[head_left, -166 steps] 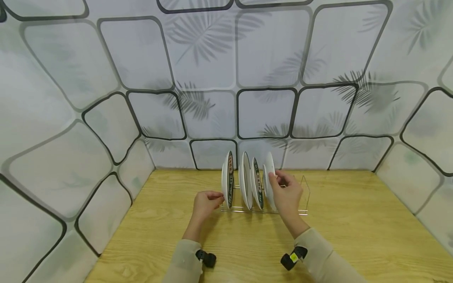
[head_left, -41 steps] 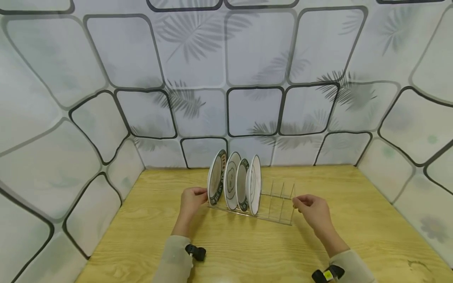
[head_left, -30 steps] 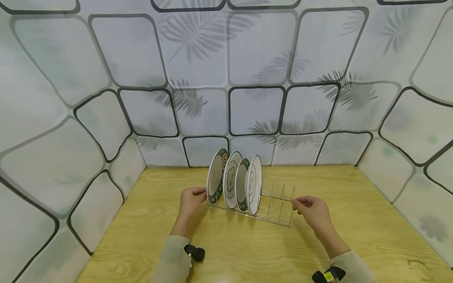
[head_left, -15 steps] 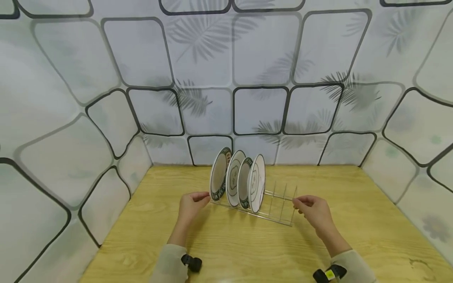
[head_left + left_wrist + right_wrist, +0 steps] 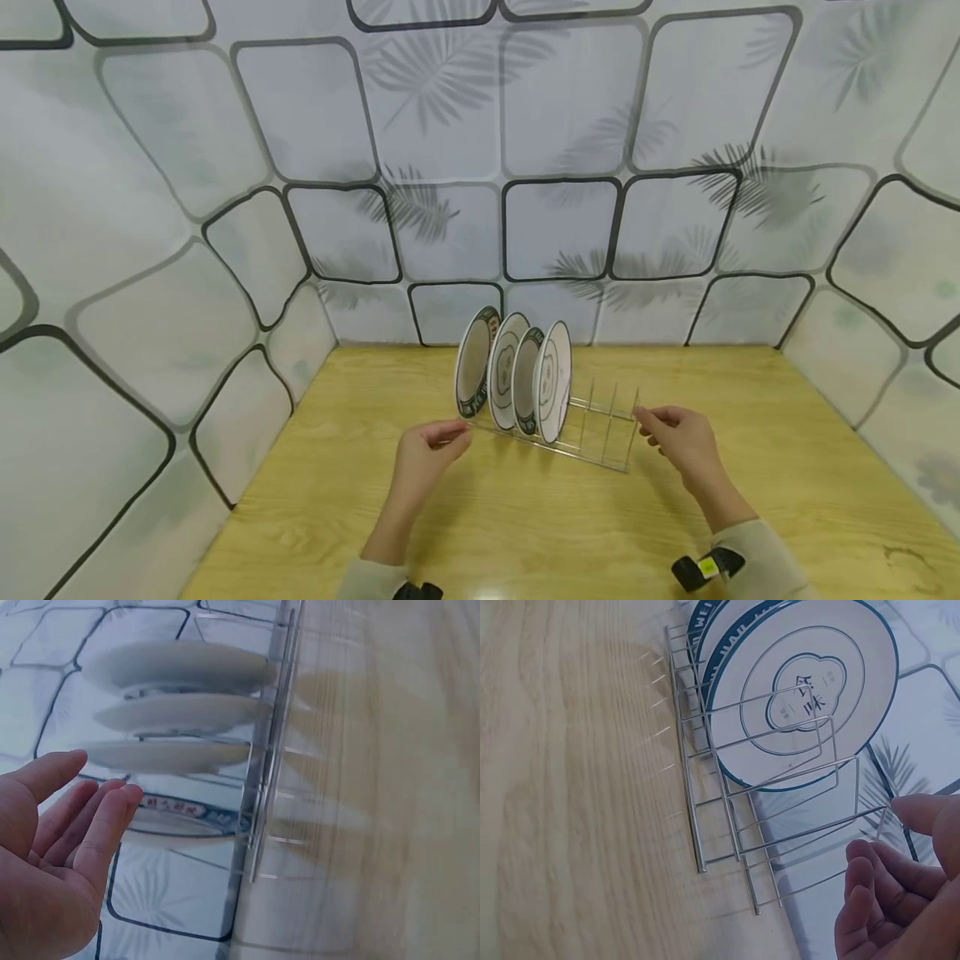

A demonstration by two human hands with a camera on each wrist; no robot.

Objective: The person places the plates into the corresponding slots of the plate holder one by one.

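Observation:
A wire dish rack [image 5: 592, 454] stands on the table, angled with its right end nearer. Several plates stand upright in its left part; the rightmost white plate [image 5: 553, 382] has a printed centre, and the leftmost plate [image 5: 475, 362] has a dark lettered rim. My left hand [image 5: 425, 458] is at the rack's left front corner; in the left wrist view its thumb and fingers are spread, with nothing between them. At the rack's right end is my right hand [image 5: 686, 437]. The right wrist view shows one fingertip [image 5: 904, 808] right at the end wire's corner, the other fingers loosely bent below.
The wooden table [image 5: 540, 533] reaches to a patterned wall covering [image 5: 558, 229] behind and at both sides. Bare wire slots [image 5: 780, 817] make up the rack's right part. A black strap device [image 5: 708, 568] sits on the right wrist.
Earlier my right hand held the rightmost plate; it has moved to the rack's right end. The rack has turned, its right end nearer. Lately my left hand has come away from the leftmost plate's edge.

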